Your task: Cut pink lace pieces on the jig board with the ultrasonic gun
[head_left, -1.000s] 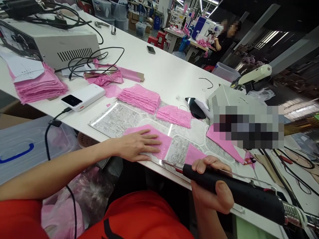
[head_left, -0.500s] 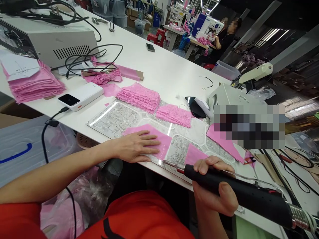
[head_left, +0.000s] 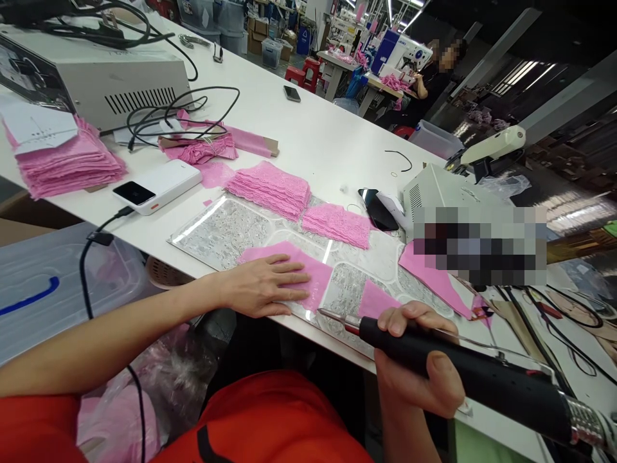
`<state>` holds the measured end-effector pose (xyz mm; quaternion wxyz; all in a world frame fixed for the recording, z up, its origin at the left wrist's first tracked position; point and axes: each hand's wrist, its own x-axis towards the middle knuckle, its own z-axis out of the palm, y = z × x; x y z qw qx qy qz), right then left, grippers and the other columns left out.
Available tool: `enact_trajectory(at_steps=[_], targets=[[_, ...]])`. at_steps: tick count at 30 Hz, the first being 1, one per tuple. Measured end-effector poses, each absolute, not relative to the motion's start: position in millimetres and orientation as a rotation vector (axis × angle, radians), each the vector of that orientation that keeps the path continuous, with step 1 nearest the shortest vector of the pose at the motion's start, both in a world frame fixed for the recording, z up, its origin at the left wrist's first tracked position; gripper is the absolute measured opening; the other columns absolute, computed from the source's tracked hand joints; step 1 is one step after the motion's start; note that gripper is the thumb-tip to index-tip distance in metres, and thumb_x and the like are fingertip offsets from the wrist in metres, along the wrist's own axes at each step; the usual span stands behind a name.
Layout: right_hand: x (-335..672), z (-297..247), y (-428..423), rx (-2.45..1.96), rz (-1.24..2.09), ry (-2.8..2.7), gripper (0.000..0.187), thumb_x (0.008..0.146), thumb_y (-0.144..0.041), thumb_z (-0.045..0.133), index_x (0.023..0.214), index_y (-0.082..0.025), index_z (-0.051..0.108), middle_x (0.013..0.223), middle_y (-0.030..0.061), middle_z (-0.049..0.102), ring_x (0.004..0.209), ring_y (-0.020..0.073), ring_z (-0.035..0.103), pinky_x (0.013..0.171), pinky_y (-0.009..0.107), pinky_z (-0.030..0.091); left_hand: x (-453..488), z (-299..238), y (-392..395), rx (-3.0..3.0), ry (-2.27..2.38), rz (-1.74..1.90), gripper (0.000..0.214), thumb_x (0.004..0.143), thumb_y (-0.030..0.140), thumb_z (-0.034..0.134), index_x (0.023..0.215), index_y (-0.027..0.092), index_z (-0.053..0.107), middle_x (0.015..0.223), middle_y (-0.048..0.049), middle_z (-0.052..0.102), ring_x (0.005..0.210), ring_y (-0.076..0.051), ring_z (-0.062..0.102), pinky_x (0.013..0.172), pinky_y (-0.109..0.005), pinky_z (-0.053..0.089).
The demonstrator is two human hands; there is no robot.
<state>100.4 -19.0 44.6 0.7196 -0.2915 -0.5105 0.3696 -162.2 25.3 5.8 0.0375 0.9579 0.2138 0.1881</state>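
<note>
One head-worn camera looked forward and down from above and behind the left hand [head_left: 265, 284] and nearer right hand [head_left: 407, 382].

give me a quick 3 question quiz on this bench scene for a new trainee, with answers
1. True or false: the left hand lies palm down on a pink piece.
2. Pick one. The right hand holds:
a) scissors
b) a black-handled tool with a thin metal tip
c) a phone
3. Fill in the missing word: at the far left of the picture, a white sheet lies on a stack of ____ cloth.

Key: 1. true; 2. b; 3. pink
</note>
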Motion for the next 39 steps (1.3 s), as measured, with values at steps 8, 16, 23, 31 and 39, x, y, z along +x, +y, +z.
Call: enact_trajectory(at_steps=[8,16,23,31,39], targets=[[99,42,-17,-0.648,0.840,-1.133,0.022,0.073,-0.031,0.052,0.088,-0.020,0.063,0.082,0.0014,0.054,0.058,0.0109,0.049,0.056,0.032,0.046,-162,7,25,2.966,0.663,0.541,0.041,0.098,0.040,0.049,0.131,0.018,0.059,0.141,-0.0129,0.054,0.133,-0.030,0.048,0.112,-0.048,0.035],[98,42,-16,-0.637,0.836,-1.167,0.016,0.074,-0.025,0.051,0.083,-0.019,0.062,0.081,0.0014,0.056,0.061,0.0118,0.053,0.057,0.032,0.048,-161,7,25,2.928,0.675,0.482,0.043,0.099,0.042,0.045,0.132,0.019,0.058,0.144,-0.0129,0.051,0.135,-0.030,0.046,0.114,-0.048,0.033],[97,44,-14,-0.660,0.846,-1.135,0.016,0.073,-0.026,0.051,0.082,-0.018,0.063,0.081,0.0014,0.058,0.058,0.0114,0.051,0.054,0.032,0.047,-188,33,27,2.741,0.813,0.535,0.043,0.101,0.034,0.037,0.136,0.016,0.054,0.149,-0.0135,0.045,0.142,-0.026,0.036,0.118,-0.048,0.024],[89,47,-5,-0.603,0.860,-1.139,0.020,0.069,-0.026,0.052,0.082,-0.017,0.064,0.079,0.0024,0.059,0.056,0.0119,0.052,0.054,0.032,0.046,-242,25,18,2.672,1.092,0.437,0.045,0.094,0.018,0.038,0.136,0.023,0.053,0.152,-0.0086,0.042,0.143,-0.027,0.033,0.119,-0.052,0.021],[53,50,9,-0.534,0.905,-1.118,0.021,0.069,-0.025,0.052,0.084,-0.017,0.065,0.085,0.0032,0.060,0.057,0.0118,0.054,0.054,0.033,0.046,-258,13,14,2.615,1.206,0.548,0.046,0.093,0.011,0.037,0.131,0.023,0.058,0.149,-0.0084,0.046,0.142,-0.028,0.036,0.116,-0.052,0.029]])
